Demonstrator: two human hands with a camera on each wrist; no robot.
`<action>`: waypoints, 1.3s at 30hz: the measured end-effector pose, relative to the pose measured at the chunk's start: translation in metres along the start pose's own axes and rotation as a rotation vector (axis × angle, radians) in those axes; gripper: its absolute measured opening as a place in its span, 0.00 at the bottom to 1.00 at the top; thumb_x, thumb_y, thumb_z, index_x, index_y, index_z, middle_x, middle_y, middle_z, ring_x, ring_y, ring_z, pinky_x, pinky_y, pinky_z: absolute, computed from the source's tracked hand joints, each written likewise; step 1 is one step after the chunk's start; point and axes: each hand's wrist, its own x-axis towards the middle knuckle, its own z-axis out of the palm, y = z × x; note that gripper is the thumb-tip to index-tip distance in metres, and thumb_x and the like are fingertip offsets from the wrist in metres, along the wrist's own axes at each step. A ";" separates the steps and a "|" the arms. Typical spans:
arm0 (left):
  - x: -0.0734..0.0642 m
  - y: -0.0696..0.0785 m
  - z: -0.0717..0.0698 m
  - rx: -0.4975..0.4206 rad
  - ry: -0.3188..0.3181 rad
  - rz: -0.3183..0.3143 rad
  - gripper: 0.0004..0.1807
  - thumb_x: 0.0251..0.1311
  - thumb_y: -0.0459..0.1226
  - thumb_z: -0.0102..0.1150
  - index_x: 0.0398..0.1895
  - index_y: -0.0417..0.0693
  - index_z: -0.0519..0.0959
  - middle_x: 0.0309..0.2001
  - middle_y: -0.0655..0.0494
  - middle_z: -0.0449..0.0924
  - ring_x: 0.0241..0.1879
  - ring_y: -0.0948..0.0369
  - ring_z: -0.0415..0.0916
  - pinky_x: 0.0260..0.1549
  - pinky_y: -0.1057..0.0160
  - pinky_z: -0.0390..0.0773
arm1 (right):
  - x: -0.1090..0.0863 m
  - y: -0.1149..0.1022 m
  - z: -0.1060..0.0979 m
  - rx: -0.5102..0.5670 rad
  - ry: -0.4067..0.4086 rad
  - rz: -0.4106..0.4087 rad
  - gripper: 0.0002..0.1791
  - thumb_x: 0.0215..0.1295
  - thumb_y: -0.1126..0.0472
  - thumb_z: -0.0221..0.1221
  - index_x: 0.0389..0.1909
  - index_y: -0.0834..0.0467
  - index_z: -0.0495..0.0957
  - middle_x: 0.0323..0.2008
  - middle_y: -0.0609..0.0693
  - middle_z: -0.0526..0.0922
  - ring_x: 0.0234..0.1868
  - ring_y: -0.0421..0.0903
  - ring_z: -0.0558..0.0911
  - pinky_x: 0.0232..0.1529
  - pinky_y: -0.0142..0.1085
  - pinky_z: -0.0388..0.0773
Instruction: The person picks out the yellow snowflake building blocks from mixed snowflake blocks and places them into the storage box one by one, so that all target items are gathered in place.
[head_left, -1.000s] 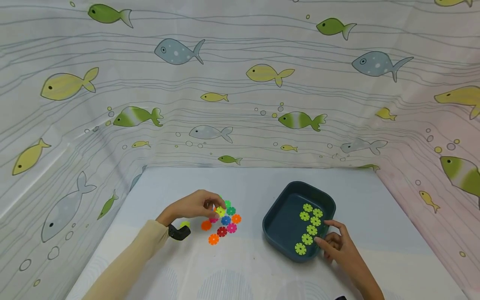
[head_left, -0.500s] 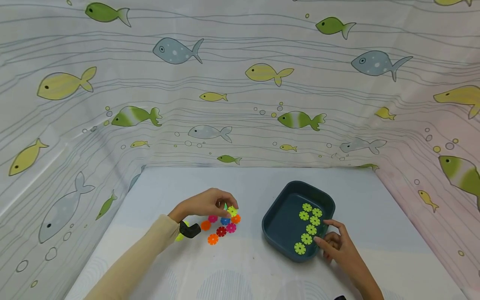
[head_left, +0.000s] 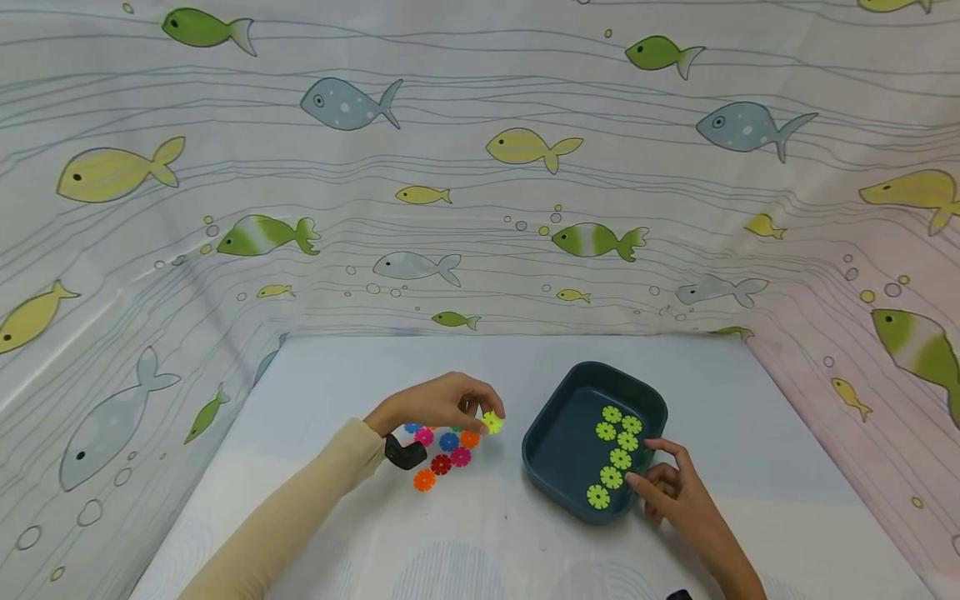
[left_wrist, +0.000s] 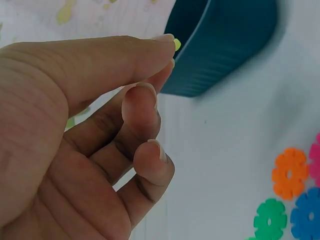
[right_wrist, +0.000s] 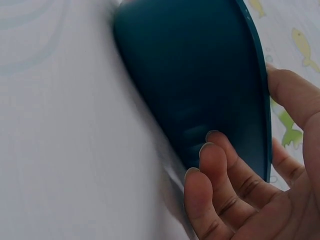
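Note:
My left hand (head_left: 442,402) pinches a yellow-green flower-shaped disc (head_left: 492,422) between thumb and fingertips, left of the dark teal tray (head_left: 566,458). Only a sliver of the yellow-green disc (left_wrist: 177,44) shows past the thumb in the left wrist view. Several matching discs (head_left: 620,458) lie along the right side of the tray's floor. At its right edge my right hand (head_left: 678,492) grips the tray, thumb over the rim; in the right wrist view, curled fingers (right_wrist: 212,165) lie against the outer wall (right_wrist: 195,90).
Loose flower discs in other colours, among them a dark red disc (head_left: 441,464) and an orange disc (head_left: 424,480), are spread below and beside the left hand, which hides some. Fish-printed sheets (head_left: 480,250) rise around the white table (head_left: 480,533).
My left hand has moved right, carrying the yellow-green disc from above the loose discs toward the tray. The right hand and the tray stay almost still.

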 end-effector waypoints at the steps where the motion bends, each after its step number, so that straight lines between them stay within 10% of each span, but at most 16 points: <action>1: 0.003 0.001 0.001 0.000 -0.005 0.006 0.15 0.66 0.39 0.69 0.54 0.50 0.84 0.43 0.64 0.84 0.33 0.59 0.78 0.34 0.61 0.80 | 0.000 0.000 0.000 0.003 0.000 0.001 0.42 0.68 0.49 0.68 0.74 0.49 0.53 0.38 0.59 0.81 0.28 0.56 0.80 0.29 0.44 0.82; 8: 0.023 0.007 0.007 0.000 -0.030 0.047 0.13 0.67 0.39 0.67 0.53 0.61 0.84 0.44 0.66 0.84 0.36 0.59 0.79 0.37 0.61 0.81 | 0.002 0.000 0.000 0.008 -0.004 -0.002 0.42 0.69 0.50 0.68 0.74 0.48 0.53 0.39 0.60 0.80 0.28 0.55 0.80 0.29 0.44 0.81; 21: 0.066 0.018 0.022 0.001 -0.124 0.174 0.14 0.67 0.37 0.67 0.55 0.50 0.84 0.47 0.67 0.85 0.33 0.59 0.78 0.36 0.63 0.80 | 0.002 0.004 -0.001 0.009 -0.005 -0.003 0.41 0.68 0.50 0.68 0.73 0.46 0.54 0.39 0.60 0.80 0.28 0.55 0.80 0.29 0.44 0.82; 39: 0.113 0.036 0.039 -0.026 -0.259 0.169 0.16 0.67 0.35 0.67 0.57 0.45 0.82 0.45 0.64 0.83 0.32 0.60 0.81 0.36 0.64 0.82 | 0.002 0.001 -0.001 0.011 0.000 0.007 0.42 0.69 0.51 0.68 0.74 0.47 0.53 0.38 0.60 0.80 0.29 0.55 0.80 0.30 0.44 0.82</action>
